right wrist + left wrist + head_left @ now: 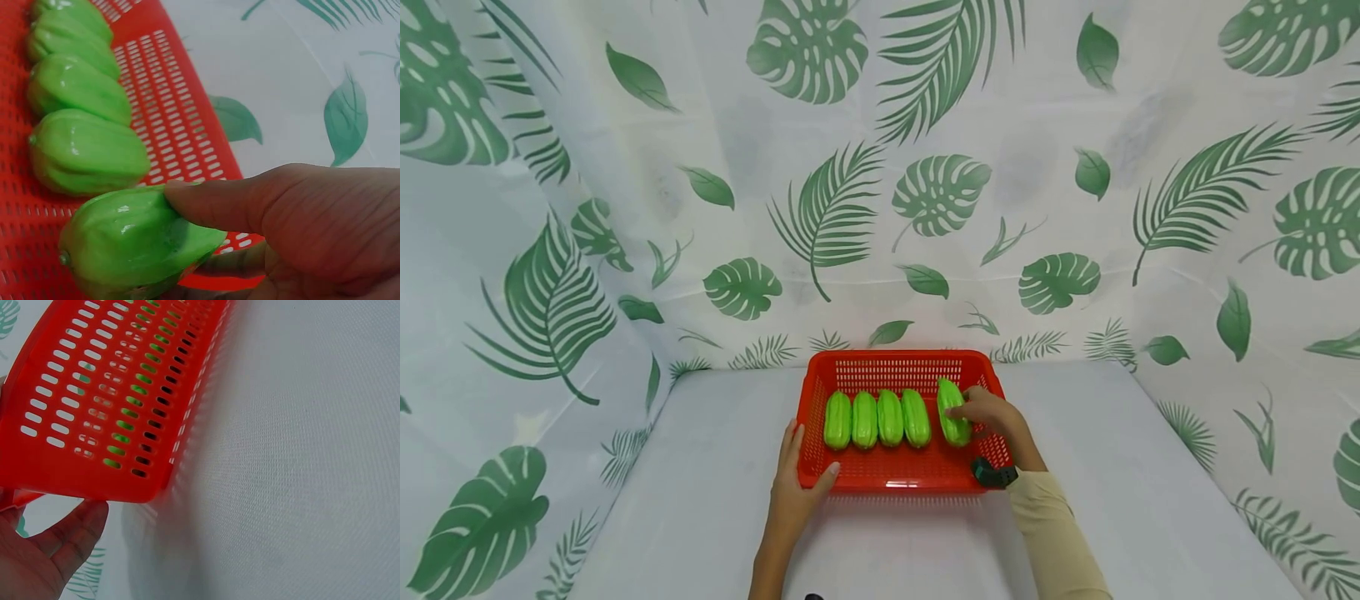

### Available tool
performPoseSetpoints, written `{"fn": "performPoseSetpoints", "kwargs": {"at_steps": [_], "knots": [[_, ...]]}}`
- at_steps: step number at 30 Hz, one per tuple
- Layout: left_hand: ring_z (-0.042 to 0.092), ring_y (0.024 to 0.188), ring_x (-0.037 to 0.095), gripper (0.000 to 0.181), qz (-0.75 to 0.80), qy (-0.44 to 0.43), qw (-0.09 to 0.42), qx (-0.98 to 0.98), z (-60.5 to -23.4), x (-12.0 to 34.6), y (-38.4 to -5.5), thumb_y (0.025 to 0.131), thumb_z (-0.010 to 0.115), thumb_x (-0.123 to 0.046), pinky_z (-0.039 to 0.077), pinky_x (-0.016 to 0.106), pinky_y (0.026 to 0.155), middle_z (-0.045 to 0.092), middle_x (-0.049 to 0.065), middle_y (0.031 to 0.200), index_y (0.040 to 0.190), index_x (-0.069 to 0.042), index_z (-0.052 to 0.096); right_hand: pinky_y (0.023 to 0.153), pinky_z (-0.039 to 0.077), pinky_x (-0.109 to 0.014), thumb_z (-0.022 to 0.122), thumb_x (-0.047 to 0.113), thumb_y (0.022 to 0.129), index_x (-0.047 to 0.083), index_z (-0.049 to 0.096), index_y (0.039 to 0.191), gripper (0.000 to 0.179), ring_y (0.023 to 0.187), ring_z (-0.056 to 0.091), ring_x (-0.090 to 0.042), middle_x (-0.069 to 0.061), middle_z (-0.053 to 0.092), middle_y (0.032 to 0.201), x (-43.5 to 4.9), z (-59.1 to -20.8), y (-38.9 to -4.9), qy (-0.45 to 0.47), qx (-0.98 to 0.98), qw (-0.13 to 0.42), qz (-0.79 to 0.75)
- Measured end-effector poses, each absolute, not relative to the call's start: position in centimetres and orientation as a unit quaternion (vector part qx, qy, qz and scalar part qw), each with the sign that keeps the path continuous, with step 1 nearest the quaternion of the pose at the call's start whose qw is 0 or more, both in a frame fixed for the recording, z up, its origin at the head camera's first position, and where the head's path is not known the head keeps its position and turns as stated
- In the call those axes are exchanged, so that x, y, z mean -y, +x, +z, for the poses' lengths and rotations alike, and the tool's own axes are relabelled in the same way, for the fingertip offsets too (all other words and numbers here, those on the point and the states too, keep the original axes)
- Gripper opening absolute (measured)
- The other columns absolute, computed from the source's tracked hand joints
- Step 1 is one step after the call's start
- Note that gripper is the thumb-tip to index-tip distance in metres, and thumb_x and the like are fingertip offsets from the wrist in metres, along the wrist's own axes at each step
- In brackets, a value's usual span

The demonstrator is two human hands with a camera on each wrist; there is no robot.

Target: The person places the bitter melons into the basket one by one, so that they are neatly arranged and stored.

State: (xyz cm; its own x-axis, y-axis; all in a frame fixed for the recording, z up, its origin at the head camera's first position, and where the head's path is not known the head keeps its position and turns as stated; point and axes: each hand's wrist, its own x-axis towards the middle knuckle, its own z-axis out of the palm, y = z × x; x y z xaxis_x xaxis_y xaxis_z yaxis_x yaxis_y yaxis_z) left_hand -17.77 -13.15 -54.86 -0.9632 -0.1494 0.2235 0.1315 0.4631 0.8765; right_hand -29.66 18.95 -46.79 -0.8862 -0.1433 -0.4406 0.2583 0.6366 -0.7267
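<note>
My right hand (992, 412) holds a glossy green ridged gourd (953, 417) at the right end of the red plastic basket (898, 482). In the right wrist view the thumb (212, 203) lies along the top of this gourd (131, 240), the other fingers partly hidden beneath it. Several similar gourds (865, 421) stand in a row to its left inside the basket, with a gap between. At the basket's front left corner, my left hand (797, 483) grips the rim, thumb at the front and fingers along the left side.
The basket has slotted walls (94, 394) and rests on a white-covered table (722, 467). White cloth with green leaf prints (887, 250) hangs close behind and along both sides. A dark band (992, 473) sits on the right wrist, above a pale sleeve (1052, 525).
</note>
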Motion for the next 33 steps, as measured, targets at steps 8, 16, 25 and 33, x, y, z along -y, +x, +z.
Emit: {"fn": "performPoseSetpoints", "kwargs": {"at_steps": [8,16,25,33], "knots": [[0.022,0.150,0.029,0.090,-0.521,0.015,0.129,0.843,-55.0,13.2,-17.5,0.083,0.073,-0.048,0.035,0.054,0.111,0.018,-0.002,0.164,0.155,-0.016,0.029,0.081,0.059,-0.051,0.069,0.021,0.090,-0.009,0.048,0.117,0.045,0.092,0.064,-0.031,-0.019,0.057,0.104,-18.3,-47.3,-30.5,0.041,-0.880,0.258,-0.395],[0.021,0.150,0.029,0.089,-0.522,0.009,0.129,0.843,-55.1,13.3,-17.7,0.084,0.073,-0.045,0.032,0.055,0.113,0.017,-0.001,0.164,0.155,-0.017,0.028,0.072,0.061,-0.050,0.069,0.019,0.090,-0.007,0.044,0.117,0.045,0.098,0.062,-0.036,-0.021,0.053,0.109,-17.8,-48.3,-31.4,0.058,-0.857,0.297,-0.418],[0.021,0.150,0.032,0.085,-0.527,0.001,0.139,0.839,-54.6,13.2,-17.9,0.085,0.073,-0.037,0.031,0.055,0.114,0.018,0.001,0.164,0.154,-0.014,0.029,0.074,0.061,-0.049,0.067,0.023,0.092,-0.006,0.048,0.120,0.045,0.099,0.062,-0.033,-0.019,0.056,0.109,-17.7,-48.7,-32.3,0.056,-0.862,0.290,-0.411],[0.022,0.150,0.031,0.086,-0.526,0.006,0.133,0.840,-54.8,13.1,-17.8,0.084,0.074,-0.038,0.032,0.054,0.113,0.019,0.000,0.164,0.154,-0.014,0.029,0.069,0.061,-0.046,0.067,0.025,0.092,-0.007,0.048,0.118,0.045,0.095,0.061,-0.032,-0.018,0.055,0.106,-17.7,-49.1,-32.2,0.048,-0.877,0.263,-0.398]]}}
